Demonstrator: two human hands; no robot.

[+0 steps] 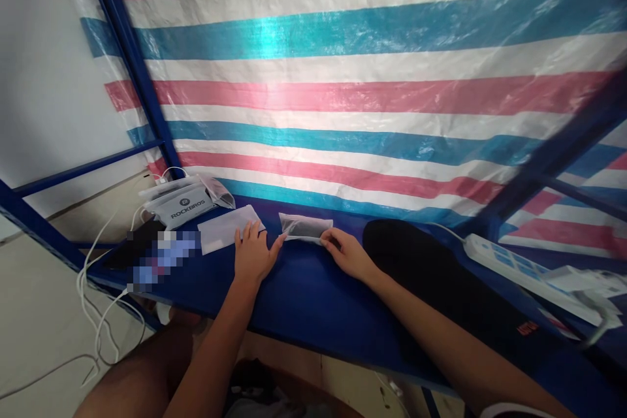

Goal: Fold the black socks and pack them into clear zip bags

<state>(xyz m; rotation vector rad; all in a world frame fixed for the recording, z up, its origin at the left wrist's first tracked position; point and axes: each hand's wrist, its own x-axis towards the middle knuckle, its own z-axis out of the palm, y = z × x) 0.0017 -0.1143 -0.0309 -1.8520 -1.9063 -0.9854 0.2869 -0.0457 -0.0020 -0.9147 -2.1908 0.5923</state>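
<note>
On the blue surface lies a flat, whitish translucent bag. My left hand rests over its right end with the fingers spread, and the thumb reaches the left edge of a small grey pouch. This grey pouch has a pale rim along its near side and lies between my two hands. My right hand pinches the pouch's near right corner between thumb and fingers.
At the left stand stacked pouches marked ROCKBROS, beside a blurred-out device and white cables. A black cloth and a white power strip lie at the right. Striped sheeting hangs behind.
</note>
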